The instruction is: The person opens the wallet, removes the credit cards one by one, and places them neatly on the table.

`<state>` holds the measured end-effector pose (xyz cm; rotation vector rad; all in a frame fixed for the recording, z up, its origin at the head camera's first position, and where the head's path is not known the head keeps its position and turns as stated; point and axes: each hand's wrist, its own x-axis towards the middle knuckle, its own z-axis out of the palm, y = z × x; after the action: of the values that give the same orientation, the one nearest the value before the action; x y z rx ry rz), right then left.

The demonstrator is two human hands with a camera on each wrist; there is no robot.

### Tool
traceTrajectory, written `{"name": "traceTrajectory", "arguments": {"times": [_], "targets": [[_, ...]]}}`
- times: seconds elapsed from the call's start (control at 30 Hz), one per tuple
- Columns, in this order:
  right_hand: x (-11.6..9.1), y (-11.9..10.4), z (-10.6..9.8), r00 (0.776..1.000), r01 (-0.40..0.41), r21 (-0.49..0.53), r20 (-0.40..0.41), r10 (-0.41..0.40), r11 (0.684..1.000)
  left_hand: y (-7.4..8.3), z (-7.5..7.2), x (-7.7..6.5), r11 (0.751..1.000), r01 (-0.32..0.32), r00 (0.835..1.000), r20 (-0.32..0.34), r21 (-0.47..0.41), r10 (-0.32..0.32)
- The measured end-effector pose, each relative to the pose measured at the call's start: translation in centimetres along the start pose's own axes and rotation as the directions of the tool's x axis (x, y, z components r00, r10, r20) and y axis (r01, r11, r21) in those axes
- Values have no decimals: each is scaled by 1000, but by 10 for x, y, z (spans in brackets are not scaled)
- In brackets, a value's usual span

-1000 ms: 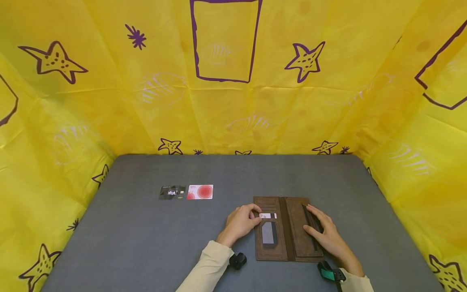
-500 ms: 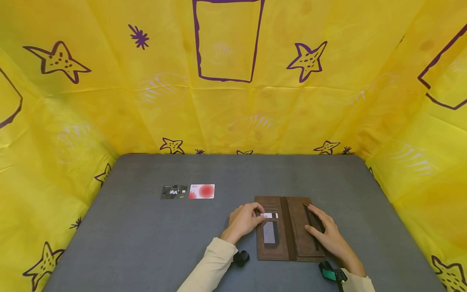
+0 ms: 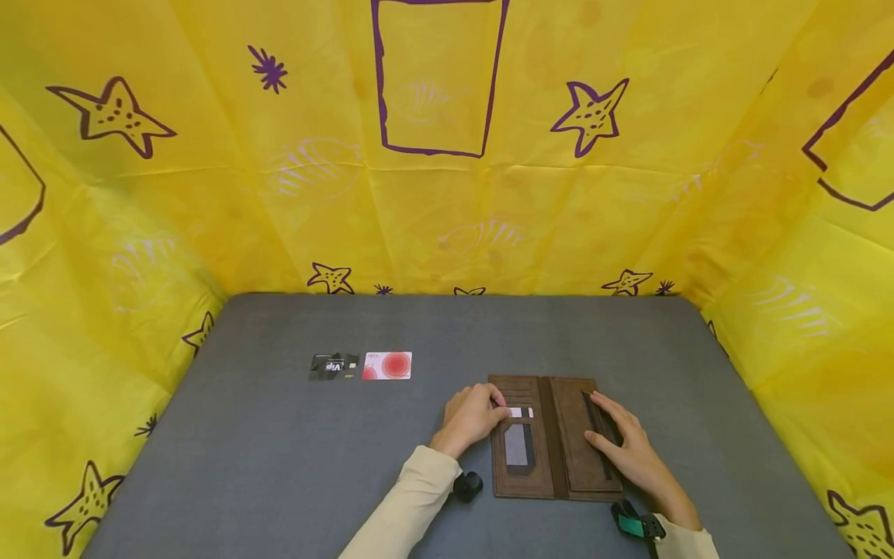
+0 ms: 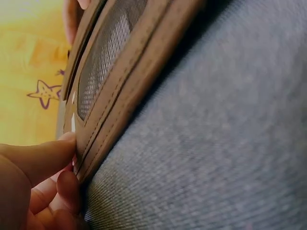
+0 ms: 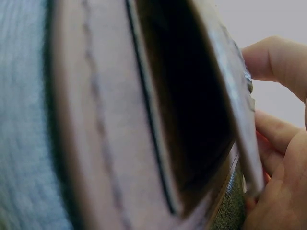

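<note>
An opened brown wallet (image 3: 526, 483) lies on the table, with card slots and a mesh window on its left half. A white card (image 3: 517, 413) with a dark band shows in a slot above the window, mostly tucked in. My left hand (image 3: 469, 419) pinches at this card's left end with thumb and fingers, also seen in the left wrist view by the wallet's edge (image 4: 103, 139). My right hand (image 3: 632, 450) rests on the wallet's right half beside the zipper (image 3: 599, 431), fingers extended. In the right wrist view a dark pocket (image 5: 187, 96) gapes.
A black VIP card (image 3: 334, 366) and a white card with red circles (image 3: 387, 366) lie side by side on the grey table (image 3: 279, 450), left of the wallet. Yellow patterned cloth (image 3: 433, 194) surrounds the table at the back and sides.
My left hand has shifted slightly to the right over the card, so its fingers cover more of the card's left part. My right hand stays in place on the wallet.
</note>
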<state>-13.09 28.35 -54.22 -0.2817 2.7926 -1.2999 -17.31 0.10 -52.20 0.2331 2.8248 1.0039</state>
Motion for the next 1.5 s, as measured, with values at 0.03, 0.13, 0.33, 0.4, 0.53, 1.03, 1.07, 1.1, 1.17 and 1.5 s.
{"name": "traceTrajectory", "arguments": {"times": [0.03, 0.13, 0.33, 0.4, 0.53, 1.03, 1.07, 1.1, 1.17, 1.5], "targets": [[0, 0, 0, 1000, 1, -2, -2, -1, 1000, 0, 0, 1, 1000, 0, 1000, -1, 5, 0], [1, 0, 0, 1000, 0, -2, 1, 0, 1000, -2, -1, 2, 1000, -4, 1000, -7, 12, 5], [2, -1, 1, 1000, 1, -7, 1, -1, 1000, -3, 1, 3, 1000, -12, 999, -43, 20, 12], [2, -1, 1, 1000, 5, -7, -1, -5, 1000, -4, 2, 4, 1000, -16, 998, -64, 25, 17], [2, -1, 2, 1000, 11, -4, -3, -11, 1000, -5, 3, 3, 999, -37, 996, -81, 38, 40], [-1, 0, 1, 1000, 10, 6, 1, -10, 1000, -8, -1, 2, 995, -100, 994, 52, 9, 99], [-1, 0, 1, 1000, 8, 6, 2, -8, 1000, -8, -1, 2, 995, -95, 994, 52, 8, 95], [-1, 0, 1, 1000, 7, 6, 2, -7, 1000, -8, -1, 2, 996, -89, 995, 52, 9, 89], [-1, 0, 1, 1000, 5, 6, 0, -5, 1000, -7, -1, 3, 997, -78, 996, 53, 12, 78], [-1, -1, 0, 1000, -2, 6, 5, 2, 1000, -3, -2, 2, 998, -57, 997, 50, -4, 57]]}}
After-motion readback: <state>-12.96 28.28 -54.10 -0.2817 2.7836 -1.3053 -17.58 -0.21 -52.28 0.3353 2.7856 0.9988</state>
